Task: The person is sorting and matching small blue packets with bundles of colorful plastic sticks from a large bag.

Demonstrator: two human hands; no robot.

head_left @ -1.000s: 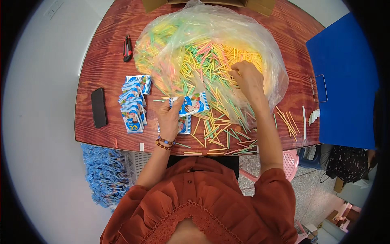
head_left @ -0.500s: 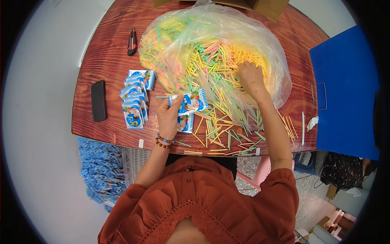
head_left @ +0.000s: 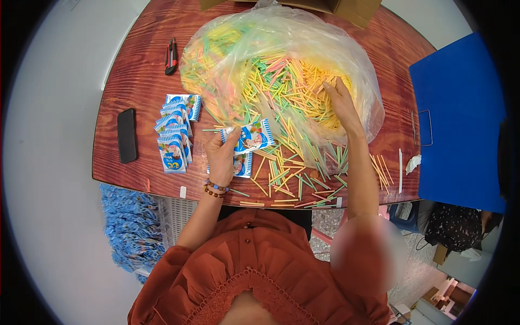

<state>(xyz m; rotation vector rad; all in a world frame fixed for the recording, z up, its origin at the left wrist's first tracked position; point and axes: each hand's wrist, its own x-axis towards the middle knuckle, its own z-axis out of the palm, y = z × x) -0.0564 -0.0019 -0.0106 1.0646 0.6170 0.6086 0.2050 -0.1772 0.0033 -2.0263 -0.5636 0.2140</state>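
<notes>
My left hand [head_left: 221,156] grips a small blue and white printed packet [head_left: 253,136] just above the wooden table [head_left: 135,81], with another such packet [head_left: 242,165] lying under it. My right hand [head_left: 339,102] reaches into a big clear plastic bag [head_left: 281,70] full of thin yellow, green and pink sticks, fingers down among the yellow ones. Loose sticks [head_left: 295,176] spill from the bag's mouth across the table's near edge.
A row of filled blue packets [head_left: 174,132] lies left of my left hand. A black phone [head_left: 127,135] and a red and black utility knife [head_left: 171,56] sit further left. A cardboard box [head_left: 346,8] stands behind the bag. Blue board [head_left: 460,119] at right; blue packets heaped [head_left: 130,227] below the table.
My right hand has pushed further into the bag's sticks. My left hand still holds the packet in about the same place.
</notes>
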